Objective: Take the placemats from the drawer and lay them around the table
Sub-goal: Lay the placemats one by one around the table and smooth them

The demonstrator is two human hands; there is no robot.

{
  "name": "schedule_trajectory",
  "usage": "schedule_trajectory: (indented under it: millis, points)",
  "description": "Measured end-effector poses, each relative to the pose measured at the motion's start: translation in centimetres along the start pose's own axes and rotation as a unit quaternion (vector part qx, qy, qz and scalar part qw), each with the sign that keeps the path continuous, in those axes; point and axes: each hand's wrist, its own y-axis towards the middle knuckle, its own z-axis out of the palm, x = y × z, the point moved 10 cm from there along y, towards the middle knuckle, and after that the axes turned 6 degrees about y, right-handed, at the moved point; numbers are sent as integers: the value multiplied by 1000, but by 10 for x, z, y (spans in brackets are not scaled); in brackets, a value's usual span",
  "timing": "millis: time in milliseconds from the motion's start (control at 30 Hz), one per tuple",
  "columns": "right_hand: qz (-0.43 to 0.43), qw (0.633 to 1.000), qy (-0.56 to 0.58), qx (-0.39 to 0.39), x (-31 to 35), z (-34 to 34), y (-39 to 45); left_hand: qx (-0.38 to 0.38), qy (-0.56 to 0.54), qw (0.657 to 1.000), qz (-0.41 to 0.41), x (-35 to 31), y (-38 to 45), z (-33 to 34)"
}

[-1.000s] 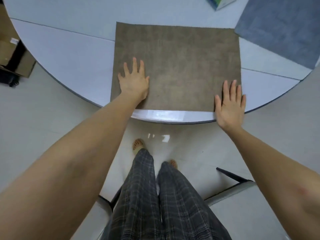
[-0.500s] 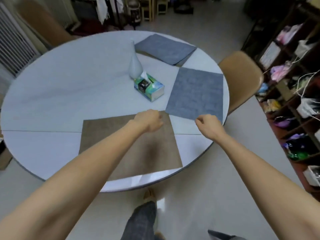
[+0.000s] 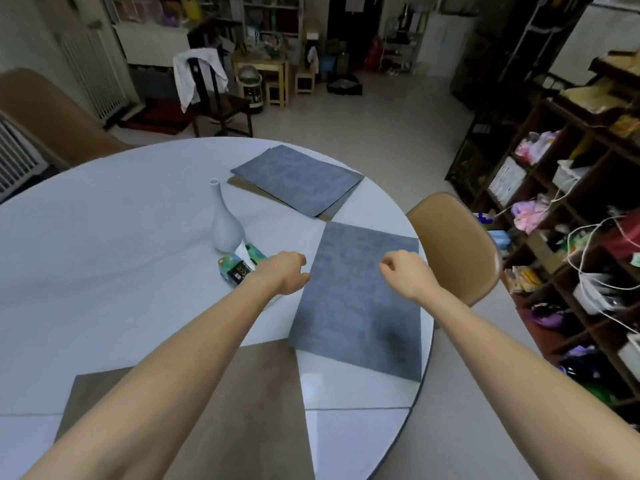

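Placemats lie in three spots around me on the round white table (image 3: 104,237). My left hand (image 3: 282,271) hovers with its fingers curled loosely under, holding nothing, above the left edge of the single blue-grey placemat (image 3: 360,306); whether it brushes the mat I cannot tell. My right hand (image 3: 405,273) hangs over the same mat nearer its right edge, fingers likewise curled in toward the palm and gripping nothing, thumb tucked close. That mat lies flat beneath both hands, one corner reaching toward the table's rim on the right. Behind my wrists, under my left forearm, the brown placemat (image 3: 256,410) lies flat at the near edge of the table, its far corner just touching or slightly overlapped by the blue-grey one. Well beyond my fingertips, at the far side of the table, the stack of placemats (image 3: 298,178) waits: a blue-grey mat on top with brown edges showing beneath it. Just left of my left hand sits a tissue box (image 3: 239,266), partly hidden by my wrist, and past it stands a white narrow-necked vase (image 3: 225,223), upright. To the right of my right hand a tan chair (image 3: 453,247) is pushed up beside the table, and further right dark shelves (image 3: 571,237) hold bags and cords.
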Motion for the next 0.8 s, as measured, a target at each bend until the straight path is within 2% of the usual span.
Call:
schedule_trajectory:
  millis: [233, 500, 667, 800]
  points:
    - [-47, 998, 2, 37, -15, 35, 119, 35, -40, 996, -78, 11, 81, 25]
    - [-180, 976, -37, 120, -30, 103, 251, 82, -118, 970, -197, 0, 183, 79]
    - [-249, 960, -33, 122, -21, 141, 318, 105, -147, 948, -261, 5, 240, 100]
    - [-304, 945, -27, 113, -1, 169, 354, 140, -141, 940, -277, 9, 256, 126]
